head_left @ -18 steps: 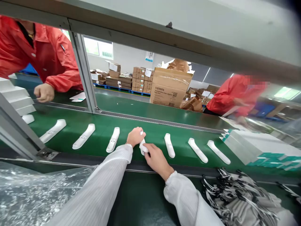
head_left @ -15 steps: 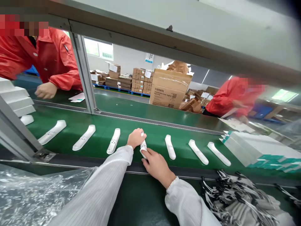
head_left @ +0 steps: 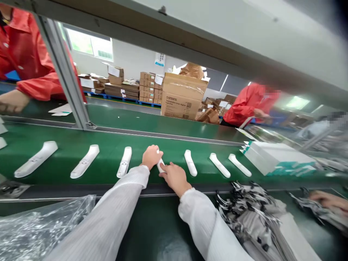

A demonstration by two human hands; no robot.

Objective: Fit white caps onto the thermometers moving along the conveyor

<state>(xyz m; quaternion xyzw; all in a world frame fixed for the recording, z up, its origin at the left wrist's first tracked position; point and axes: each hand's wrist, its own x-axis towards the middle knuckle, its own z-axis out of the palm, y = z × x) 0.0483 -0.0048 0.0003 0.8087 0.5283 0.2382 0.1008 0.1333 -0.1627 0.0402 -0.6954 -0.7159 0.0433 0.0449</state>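
White thermometer mostly hidden under left hand, right hand

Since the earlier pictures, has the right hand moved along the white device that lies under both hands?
Yes. The right hand has slid up the white device toward the left hand; less of the device shows between them on the green belt.

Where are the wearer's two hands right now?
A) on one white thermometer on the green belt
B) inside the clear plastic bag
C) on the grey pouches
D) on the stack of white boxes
A: the left hand and right hand both close around one white thermometer lying on the green belt, in the row of others.
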